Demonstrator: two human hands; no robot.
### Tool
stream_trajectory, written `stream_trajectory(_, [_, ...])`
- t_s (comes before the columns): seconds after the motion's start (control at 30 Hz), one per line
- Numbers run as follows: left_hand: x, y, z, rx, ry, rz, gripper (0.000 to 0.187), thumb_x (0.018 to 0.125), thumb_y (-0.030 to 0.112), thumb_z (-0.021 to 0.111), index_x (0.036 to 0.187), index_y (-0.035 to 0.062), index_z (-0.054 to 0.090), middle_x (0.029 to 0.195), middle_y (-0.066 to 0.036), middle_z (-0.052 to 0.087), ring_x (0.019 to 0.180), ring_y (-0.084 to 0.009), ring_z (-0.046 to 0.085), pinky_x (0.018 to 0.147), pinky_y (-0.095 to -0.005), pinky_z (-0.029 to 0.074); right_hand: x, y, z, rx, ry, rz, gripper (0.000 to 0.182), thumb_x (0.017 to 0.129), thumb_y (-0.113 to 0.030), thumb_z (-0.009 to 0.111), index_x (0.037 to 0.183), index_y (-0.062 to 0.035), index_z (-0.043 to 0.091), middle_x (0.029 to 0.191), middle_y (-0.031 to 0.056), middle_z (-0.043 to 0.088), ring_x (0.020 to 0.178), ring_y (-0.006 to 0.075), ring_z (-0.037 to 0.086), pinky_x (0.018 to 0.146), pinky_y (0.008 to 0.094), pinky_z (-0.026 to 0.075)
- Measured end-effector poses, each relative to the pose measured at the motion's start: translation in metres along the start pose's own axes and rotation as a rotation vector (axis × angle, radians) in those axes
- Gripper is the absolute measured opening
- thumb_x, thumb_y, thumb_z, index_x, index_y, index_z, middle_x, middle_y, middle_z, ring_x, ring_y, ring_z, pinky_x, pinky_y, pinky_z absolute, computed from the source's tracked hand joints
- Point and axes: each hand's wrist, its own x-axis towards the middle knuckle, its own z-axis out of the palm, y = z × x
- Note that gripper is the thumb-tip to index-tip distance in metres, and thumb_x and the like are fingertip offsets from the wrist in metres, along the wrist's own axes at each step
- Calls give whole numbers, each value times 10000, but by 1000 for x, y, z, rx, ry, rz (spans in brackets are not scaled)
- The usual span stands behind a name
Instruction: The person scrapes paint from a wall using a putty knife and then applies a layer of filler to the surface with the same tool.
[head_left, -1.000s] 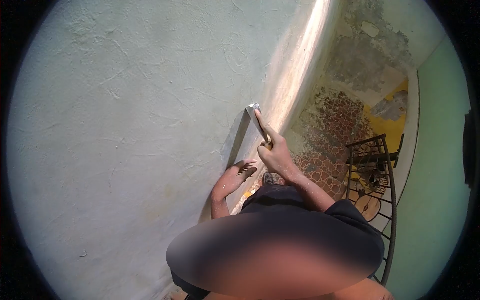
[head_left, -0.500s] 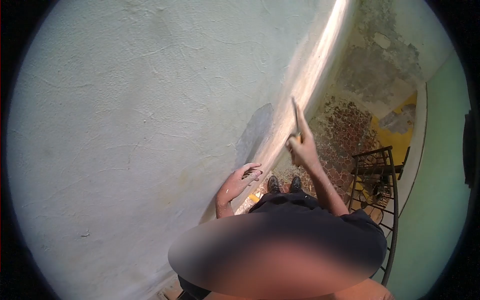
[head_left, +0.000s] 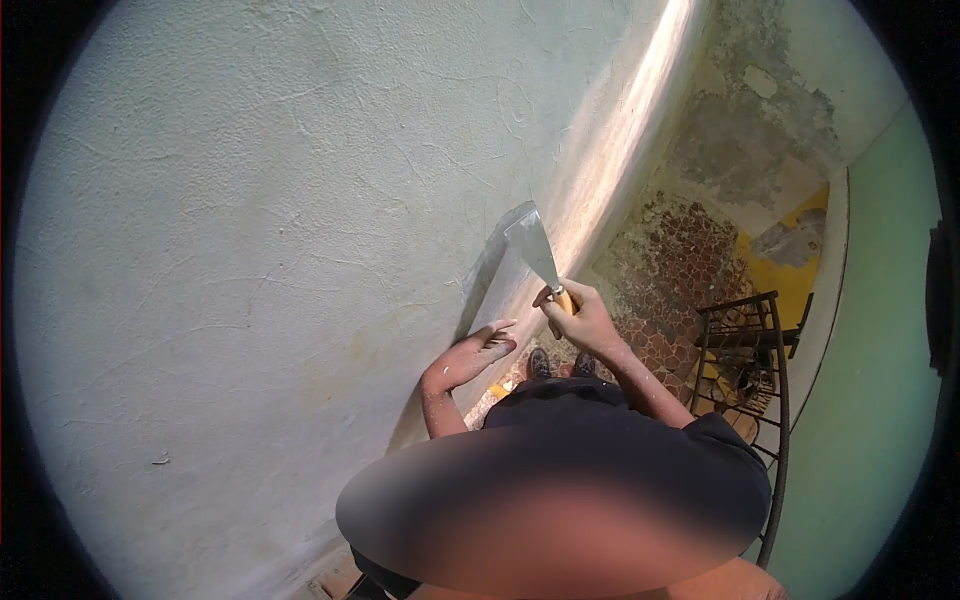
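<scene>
My right hand point(head_left: 583, 318) is closed round the orange-brown handle of a putty knife point(head_left: 535, 250). Its wide metal blade points up and left, flat side showing, and overlaps the textured pale wall point(head_left: 300, 230) near a darker grey area. Just to the left and lower, my left hand point(head_left: 467, 362) is by the wall close to its bright edge point(head_left: 620, 150), fingers stretched out and pointing right. White specks mark both hands and forearms.
Below is a red patterned tile floor point(head_left: 685, 260) with pale debris, where my dark shoes point(head_left: 560, 364) show. A dark metal railing point(head_left: 785, 400) curves along the right, before a green wall point(head_left: 880, 330). Peeling plaster point(head_left: 745, 140) covers the wall at upper right.
My right hand has moved left and down, and the putty knife has turned from edge-on to broadside, its blade now over the wall. The fingers of my left hand have straightened.
</scene>
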Motion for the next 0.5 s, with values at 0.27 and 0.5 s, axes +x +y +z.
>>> stream_trajectory(0.27, [-1,-4,-3,20,17,0,644,1028,466,620,1560,142,455,1339,-111,669,1279,-223,598,1110,-340,417,-24,21,-24,583,-317,432,326,1042,-322,659,854,-85,539,611,-53,481,450,43,378,393,263,278])
stream_trajectory(0.5, [-2,-6,-3,6,19,12,634,1039,436,622,1561,126,441,1350,-103,677,1278,-214,607,1100,-347,432,30,-40,-11,489,-229,405,441,986,-180,651,604,-182,429,474,-75,354,366,65,325,337,278,212])
